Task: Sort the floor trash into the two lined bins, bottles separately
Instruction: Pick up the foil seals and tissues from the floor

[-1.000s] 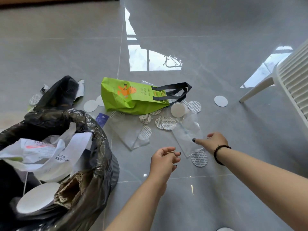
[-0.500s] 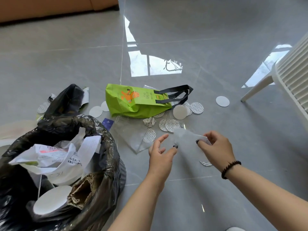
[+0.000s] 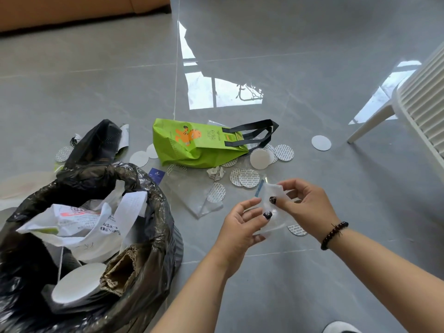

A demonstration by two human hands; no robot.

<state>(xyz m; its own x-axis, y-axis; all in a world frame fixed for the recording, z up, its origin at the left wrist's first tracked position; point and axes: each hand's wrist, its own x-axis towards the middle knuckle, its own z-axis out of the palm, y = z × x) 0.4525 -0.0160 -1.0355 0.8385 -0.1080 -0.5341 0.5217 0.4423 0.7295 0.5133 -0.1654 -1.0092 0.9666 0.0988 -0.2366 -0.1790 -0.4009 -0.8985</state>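
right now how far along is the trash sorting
Partly done. The black-lined bin already holds paper, a white disc and cardboard. In hand: the left hand and right hand hold a small clear plastic bag above the floor. Left on the floor: the green tote bag, another clear bag, a crumpled paper scrap and many round seals. No bottles or second bin in view.

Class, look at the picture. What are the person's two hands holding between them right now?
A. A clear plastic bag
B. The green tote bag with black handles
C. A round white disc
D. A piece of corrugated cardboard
A: the left hand and right hand both pinch a clear plastic bag above the floor, while the green tote bag lies untouched beyond them.
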